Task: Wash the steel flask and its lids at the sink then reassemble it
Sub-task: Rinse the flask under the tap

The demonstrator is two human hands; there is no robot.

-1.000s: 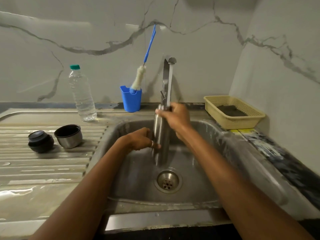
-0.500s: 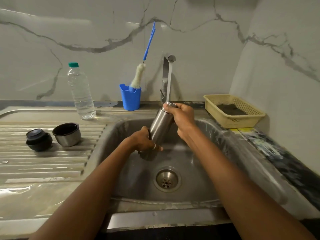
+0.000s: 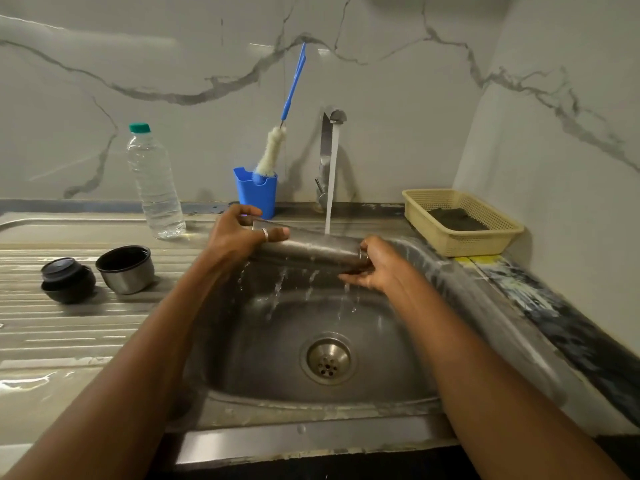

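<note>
- The flask (image 3: 311, 245) lies almost level over the sink (image 3: 408, 386). Its long axis runs left to right across you, with the right end a little lower and nearer to you.
- The water stream (image 3: 330, 181) from the tap (image 3: 329, 133) lands on the flask's upper side, right of its middle, and water drips off underneath into the basin.
- Your left hand (image 3: 239, 237) grips the left end, with the thumb over the far side and the fingers wrapped round the front.
- Your right hand (image 3: 377, 268) cups the right end from below, palm up, with the fingers curled round it. Which end is the mouth cannot be told.
- My judgement is that rolling the flask about this axis would rinse the rest of its wall, and both hands are placed for that.
- The steel cup lid (image 3: 125, 270) and black inner lid (image 3: 67, 280) sit apart on the draining board (image 3: 52, 341), nearer your left hand.
</note>
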